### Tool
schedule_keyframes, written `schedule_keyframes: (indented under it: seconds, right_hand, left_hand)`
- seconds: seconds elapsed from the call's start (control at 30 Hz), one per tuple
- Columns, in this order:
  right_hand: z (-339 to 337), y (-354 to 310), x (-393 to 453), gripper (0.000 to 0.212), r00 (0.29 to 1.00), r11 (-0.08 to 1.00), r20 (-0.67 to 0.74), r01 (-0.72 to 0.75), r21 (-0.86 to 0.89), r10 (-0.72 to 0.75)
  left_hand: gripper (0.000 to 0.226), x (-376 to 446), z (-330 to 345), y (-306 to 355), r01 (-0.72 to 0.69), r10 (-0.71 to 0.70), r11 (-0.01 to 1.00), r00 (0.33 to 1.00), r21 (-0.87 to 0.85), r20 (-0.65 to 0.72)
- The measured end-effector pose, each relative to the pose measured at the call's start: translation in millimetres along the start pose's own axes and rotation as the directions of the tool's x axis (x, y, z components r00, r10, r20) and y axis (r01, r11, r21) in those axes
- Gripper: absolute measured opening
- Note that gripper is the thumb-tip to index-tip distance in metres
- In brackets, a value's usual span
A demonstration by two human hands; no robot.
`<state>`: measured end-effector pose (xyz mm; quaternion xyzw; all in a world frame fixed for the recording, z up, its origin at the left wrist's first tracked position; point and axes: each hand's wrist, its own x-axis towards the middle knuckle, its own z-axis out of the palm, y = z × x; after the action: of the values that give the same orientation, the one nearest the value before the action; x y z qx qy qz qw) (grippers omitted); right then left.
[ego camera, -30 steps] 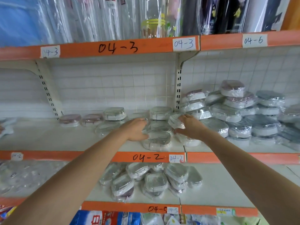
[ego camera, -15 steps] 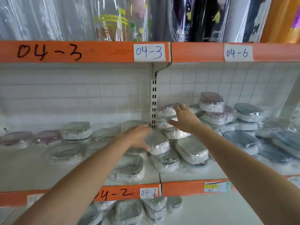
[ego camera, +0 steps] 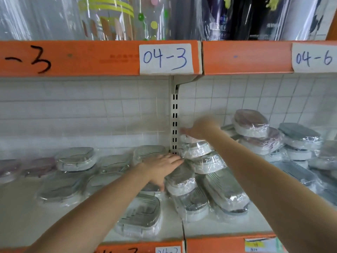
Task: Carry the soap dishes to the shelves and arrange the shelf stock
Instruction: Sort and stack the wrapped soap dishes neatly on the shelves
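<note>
**Fingers flat on left, blurred on right: mid-restack at the upright**

Fingers point(ego camera: 173, 159) of my left hand point(ego camera: 160, 168) lie nearly straight, palm down, pressing on a wrapped soap dish point(ego camera: 179, 181) at the middle of the shelf point(ego camera: 20, 212). No curl round it that I can see.

Left to right:
- Loose dishes point(ego camera: 75, 158) lie flat and scattered on the left bay, well apart from my hands.
- One clear-topped dish point(ego camera: 139, 217) sits near the front edge, just below my left wrist.
- The slotted upright point(ego camera: 174, 115) splits the two bays.
- My right hand point(ego camera: 199, 128) reaches onto the leaning stack point(ego camera: 197, 149) just right of the upright. It's motion-blurred, so I can't tell whether it's pinching a dish or just touching.
- Taller stacks point(ego camera: 252, 123) stand further right, against the wire back panel point(ego camera: 237, 95).

Doing it well, my call: hold the lower dish down with the left while the right seats the top one, since the film looks slippery and the stack already tilts.

Orientation: the dish under my left hand runs its long axis front-to-back, angled slightly right, top face up. The stack dishes lean, long axis roughly left-to-right. I'd square them to one direction before letting go.
</note>
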<state>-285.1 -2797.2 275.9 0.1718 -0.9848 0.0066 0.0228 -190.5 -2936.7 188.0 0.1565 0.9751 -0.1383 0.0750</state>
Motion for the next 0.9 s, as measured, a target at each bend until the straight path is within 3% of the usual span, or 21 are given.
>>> schedule_keyframes:
  seconds: [0.23, 0.5, 0.6, 0.7, 0.9]
  right_hand:
    - [8, 0, 10, 0.094, 0.999, 0.999, 0.027, -0.037, -0.029, 0.038]
    - [-2, 16, -8, 0.087, 0.992, 0.999, -0.124, 0.003, 0.037, 0.002]
    - [-5, 26, -22, 0.097, 0.982, 0.997, -0.186, 0.032, 0.071, -0.018]
    - [-5, 36, -35, 0.092, 0.977, 0.993, -0.214, 0.044, 0.110, -0.020]
    - [-5, 42, -61, 0.094, 0.985, 0.955, -0.170, 0.027, 0.296, 0.025]
  left_hand:
    - [0.123, 4, 0, -4, -0.010, 0.008, 0.998, 1.000, -0.059, -0.026]
    - [0.117, -2, -9, -3, -0.037, 0.035, 0.999, 0.998, -0.031, -0.060]
    - [0.115, -6, -13, 0, -0.002, -0.003, 0.993, 0.999, -0.121, -0.046]
    - [0.117, -16, -18, 5, 0.051, -0.062, 0.978, 0.997, -0.201, -0.048]
    - [0.122, -43, -26, 12, 0.151, -0.175, 0.954, 0.982, -0.261, -0.072]
